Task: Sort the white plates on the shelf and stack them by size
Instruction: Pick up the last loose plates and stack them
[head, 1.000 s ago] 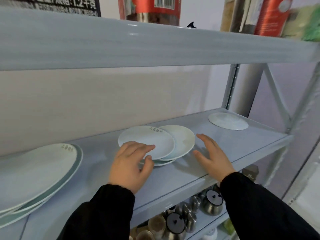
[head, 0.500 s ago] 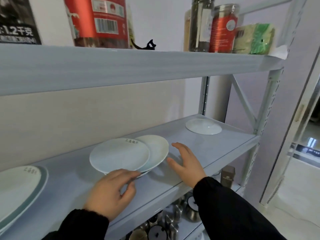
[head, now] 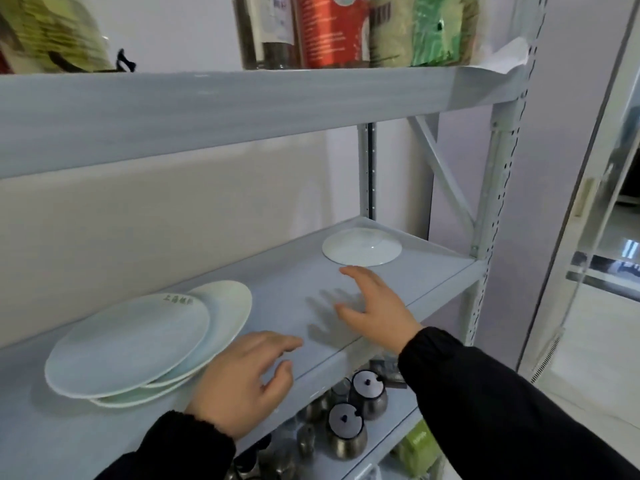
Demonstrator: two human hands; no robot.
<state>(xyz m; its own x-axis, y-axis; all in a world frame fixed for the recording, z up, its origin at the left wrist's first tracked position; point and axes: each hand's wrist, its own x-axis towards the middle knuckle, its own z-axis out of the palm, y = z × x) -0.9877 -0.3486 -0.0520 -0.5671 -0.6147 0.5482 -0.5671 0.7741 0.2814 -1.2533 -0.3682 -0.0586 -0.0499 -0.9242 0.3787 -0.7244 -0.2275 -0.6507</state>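
On the pale blue shelf board (head: 298, 292) a loose pile of white plates (head: 131, 344) lies at the left, the top one printed with small green characters and overlapping the ones beneath. A single small white plate (head: 362, 250) sits upside down at the far right corner. My left hand (head: 242, 379) hovers open at the front edge, just right of the pile, touching nothing. My right hand (head: 374, 306) is stretched out open over the bare board, its fingertips a short way short of the small plate.
The shelf above (head: 242, 105) hangs low over the plates and carries jars and packets (head: 332, 29). Steel lidded pots (head: 346, 427) crowd the shelf below. A perforated metal upright (head: 491, 209) and diagonal brace bound the right end; a glass door (head: 595, 202) stands beyond.
My view has swung right, and the big plate stack at the far left has dropped out of sight. My left hand came off the pile; my right hand reached toward the small upside-down plate.
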